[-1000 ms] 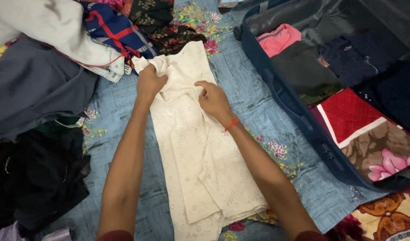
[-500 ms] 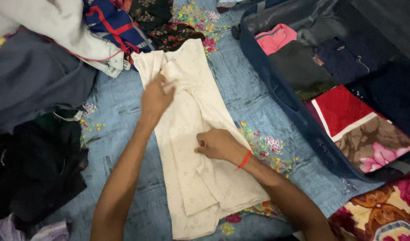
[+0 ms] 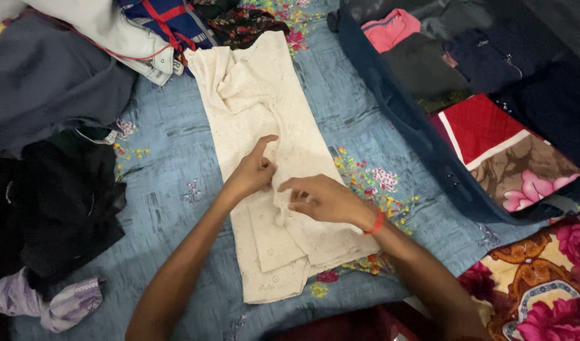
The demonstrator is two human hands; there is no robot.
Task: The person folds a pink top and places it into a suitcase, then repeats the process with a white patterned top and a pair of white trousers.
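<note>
A long cream embroidered garment point(image 3: 258, 107) lies folded lengthwise on a blue flowered bedsheet point(image 3: 170, 189). My left hand point(image 3: 255, 170) rests on its middle with the fingers bent and the thumb up, pinching the cloth. My right hand point(image 3: 325, 199), with a red band at the wrist, lies just to the right and grips a fold of the same garment. The two hands almost touch. The garment's lower end point(image 3: 274, 278) shows stacked layers near me.
An open dark blue suitcase point(image 3: 416, 136) at the right holds folded clothes: pink point(image 3: 391, 28), dark, and red-and-brown flowered point(image 3: 511, 148). Grey point(image 3: 43, 82) and black point(image 3: 62, 196) clothes are heaped at the left, a lilac piece point(image 3: 47, 300) at bottom left, a flowered blanket point(image 3: 543, 278) at bottom right.
My left hand has slid down the garment from its upper part to the middle. My right hand has shifted slightly up and left, so both hands now meet on the cloth.
</note>
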